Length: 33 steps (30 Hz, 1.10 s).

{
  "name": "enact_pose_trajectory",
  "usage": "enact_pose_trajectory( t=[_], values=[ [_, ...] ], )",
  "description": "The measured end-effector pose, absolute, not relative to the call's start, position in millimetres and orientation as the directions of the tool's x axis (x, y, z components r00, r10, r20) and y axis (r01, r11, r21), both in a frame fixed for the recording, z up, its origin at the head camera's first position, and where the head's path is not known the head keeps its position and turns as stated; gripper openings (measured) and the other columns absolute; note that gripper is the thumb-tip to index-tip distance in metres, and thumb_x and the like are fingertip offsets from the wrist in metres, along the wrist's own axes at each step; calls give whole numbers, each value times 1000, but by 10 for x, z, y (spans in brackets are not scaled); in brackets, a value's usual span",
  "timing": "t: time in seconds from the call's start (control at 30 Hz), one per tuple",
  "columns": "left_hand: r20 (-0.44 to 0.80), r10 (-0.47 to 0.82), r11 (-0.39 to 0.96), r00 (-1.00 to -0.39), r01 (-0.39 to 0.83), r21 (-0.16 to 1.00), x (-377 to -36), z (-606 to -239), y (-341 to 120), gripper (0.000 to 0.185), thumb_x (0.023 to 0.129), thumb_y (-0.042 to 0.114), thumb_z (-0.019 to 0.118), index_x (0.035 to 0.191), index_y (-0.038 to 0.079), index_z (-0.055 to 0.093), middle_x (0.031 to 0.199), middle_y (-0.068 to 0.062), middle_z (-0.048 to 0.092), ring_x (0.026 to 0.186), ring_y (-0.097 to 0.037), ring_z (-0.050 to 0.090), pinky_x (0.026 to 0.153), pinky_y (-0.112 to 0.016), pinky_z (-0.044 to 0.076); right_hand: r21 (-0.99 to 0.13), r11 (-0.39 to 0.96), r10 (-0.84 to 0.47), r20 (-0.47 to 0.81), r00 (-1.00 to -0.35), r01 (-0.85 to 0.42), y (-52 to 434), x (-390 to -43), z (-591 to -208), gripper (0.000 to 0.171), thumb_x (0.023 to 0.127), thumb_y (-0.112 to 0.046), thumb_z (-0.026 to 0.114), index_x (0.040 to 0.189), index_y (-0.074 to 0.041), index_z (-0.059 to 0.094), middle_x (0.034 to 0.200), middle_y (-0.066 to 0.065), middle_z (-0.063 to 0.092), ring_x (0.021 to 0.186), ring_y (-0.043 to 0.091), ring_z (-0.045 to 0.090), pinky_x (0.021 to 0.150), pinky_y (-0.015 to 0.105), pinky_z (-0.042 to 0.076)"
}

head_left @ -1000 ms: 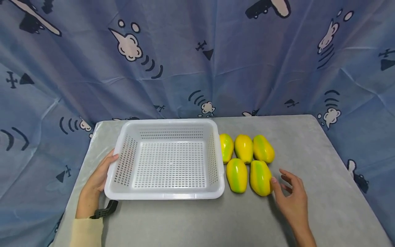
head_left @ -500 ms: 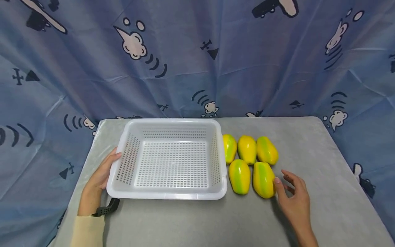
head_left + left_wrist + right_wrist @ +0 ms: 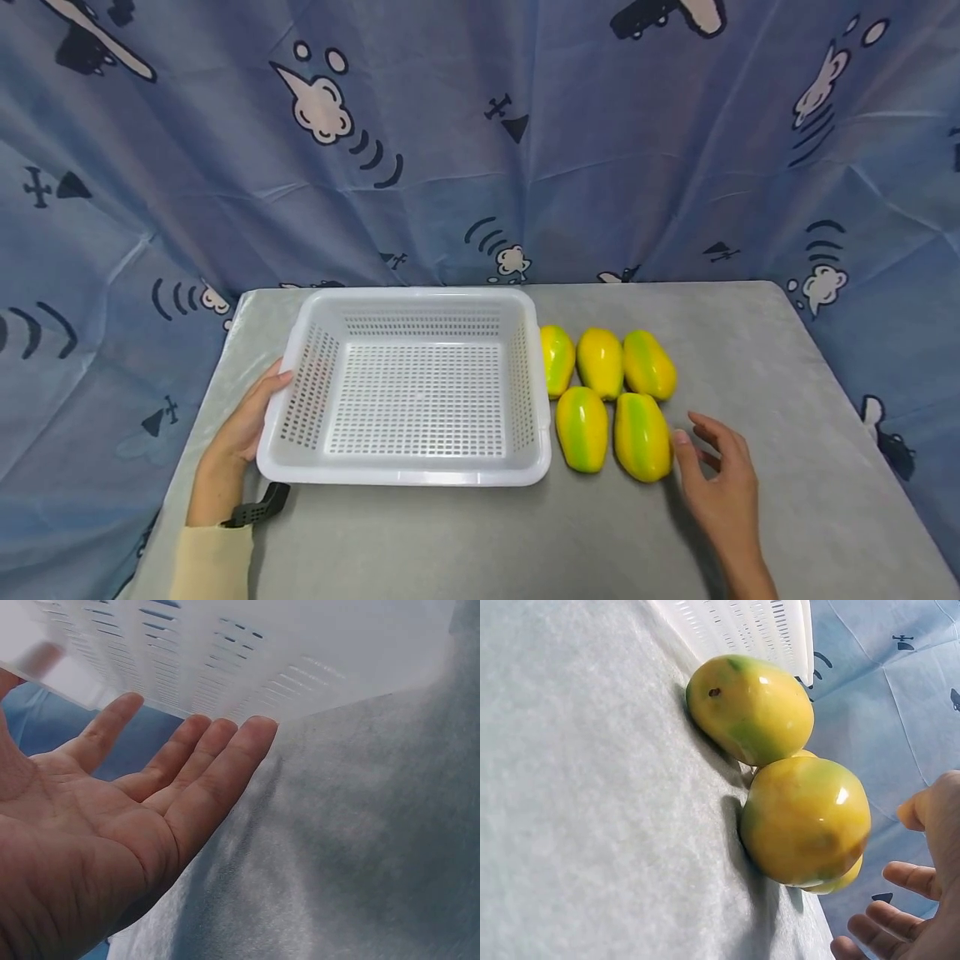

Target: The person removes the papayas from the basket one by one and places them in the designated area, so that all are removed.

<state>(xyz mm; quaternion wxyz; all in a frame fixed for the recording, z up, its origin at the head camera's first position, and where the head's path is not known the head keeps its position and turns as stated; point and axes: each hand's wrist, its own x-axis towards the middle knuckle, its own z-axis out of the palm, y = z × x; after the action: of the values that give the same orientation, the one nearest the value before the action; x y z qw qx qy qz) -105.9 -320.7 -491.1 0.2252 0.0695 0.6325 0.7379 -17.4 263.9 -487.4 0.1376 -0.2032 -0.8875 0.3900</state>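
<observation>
A white perforated plastic basket (image 3: 416,400) stands on the left of the grey table. My left hand (image 3: 247,417) holds its left side, the thumb at the rim; in the left wrist view the fingers (image 3: 217,761) reach against its outer wall. Yellow mangoes with green streaks lie in two rows right of the basket. The front row has a left mango (image 3: 582,429) and a right mango (image 3: 642,437). My right hand (image 3: 720,483) hovers just right of the latter, fingers loosely bent, thumb close to the fruit, holding nothing. That mango (image 3: 806,821) also shows in the right wrist view.
Behind the front row lie a left mango (image 3: 557,360) partly hidden by the basket rim, a middle mango (image 3: 600,362) and a right mango (image 3: 649,365). A blue patterned curtain (image 3: 450,150) hangs behind the table (image 3: 450,542).
My right hand has drawn slightly right, so a small gap now shows between thumb and front right mango. The head view has shifted a little; basket and fruit stay in place.
</observation>
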Motion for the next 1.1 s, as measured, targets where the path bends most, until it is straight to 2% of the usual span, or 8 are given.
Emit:
enact_pose_trajectory(
  t=[0.2, 0.27, 0.47, 0.6, 0.8, 0.87, 0.93, 1.1],
  values=[
    [-180, 430, -100, -885, -245, 964, -1088, -4915, -3176, 66, 116, 34, 25, 171, 16, -6, 144, 5, 50, 128, -16, 60, 97, -41, 57, -738, 622, 482, 97, -871, 262, 2637, -189, -4862, 40, 107, -26, 64, 143, -8, 63, 143, 13, 58, 122, 18, 53, 86, -1, 33],
    [-187, 426, -92, -885, -248, 964, -1093, -4914, -3169, 66, 116, 35, 26, 171, 17, -7, 145, 4, 48, 128, -16, 59, 97, -41, 56, -735, 625, 479, 98, -872, 261, 2643, -187, -4864, 41, 107, -26, 65, 143, -7, 63, 143, 14, 58, 121, 13, 53, 86, -2, 33],
    [-197, 425, -81, -884, -254, 964, -1112, -4917, -3146, 67, 116, 36, 27, 171, 18, -6, 146, 4, 48, 129, -17, 59, 98, -41, 55, -749, 638, 405, 128, -905, 180, 2747, -195, -4838, 41, 105, -20, 66, 144, -8, 62, 140, 13, 59, 112, -19, 43, 86, -4, 35],
    [-192, 425, -87, -885, -251, 964, -1146, -4904, -3136, 66, 115, 36, 28, 171, 18, -3, 144, 4, 50, 127, -18, 60, 97, -42, 56, -764, 644, 318, 210, -925, 48, 2832, -244, -4808, 40, 103, -9, 68, 142, -5, 63, 136, 8, 60, 114, -19, 48, 91, -3, 38],
    [-225, 391, -57, -892, -267, 962, -1168, -4881, -3141, 68, 116, 37, 31, 172, 17, -2, 146, 2, 47, 127, -17, 60, 97, -42, 56, -749, 655, 208, 308, -928, -101, 2922, -362, -4780, 42, 100, -3, 69, 142, -5, 63, 134, -23, 53, 119, -16, 50, 95, -3, 38],
    [-241, 365, -46, -899, -276, 960, -1156, -4869, -3148, 69, 115, 38, 32, 172, 17, -1, 145, 2, 48, 126, -16, 61, 96, -42, 56, -735, 665, 179, 326, -928, -130, 2946, -422, -4757, 43, 101, -5, 69, 143, -6, 62, 135, -27, 49, 120, -17, 49, 96, -3, 36],
    [-253, 340, -41, -906, -283, 958, -1142, -4858, -3161, 69, 115, 38, 34, 172, 18, 0, 143, 3, 50, 124, -15, 62, 95, -41, 57, -717, 679, 150, 344, -927, -156, 2974, -487, -4724, 44, 101, -5, 69, 145, -6, 62, 136, -23, 51, 121, -19, 47, 96, -4, 35],
    [-255, 312, -25, -915, -277, 961, -1113, -4833, -3207, 69, 115, 38, 35, 172, 17, 1, 140, 7, 53, 122, -12, 65, 94, -39, 58, -679, 702, 85, 378, -922, -214, 3063, -631, -4633, 46, 100, -4, 69, 145, -5, 61, 137, 11, 58, 122, -21, 43, 98, -4, 33]
  ],
)
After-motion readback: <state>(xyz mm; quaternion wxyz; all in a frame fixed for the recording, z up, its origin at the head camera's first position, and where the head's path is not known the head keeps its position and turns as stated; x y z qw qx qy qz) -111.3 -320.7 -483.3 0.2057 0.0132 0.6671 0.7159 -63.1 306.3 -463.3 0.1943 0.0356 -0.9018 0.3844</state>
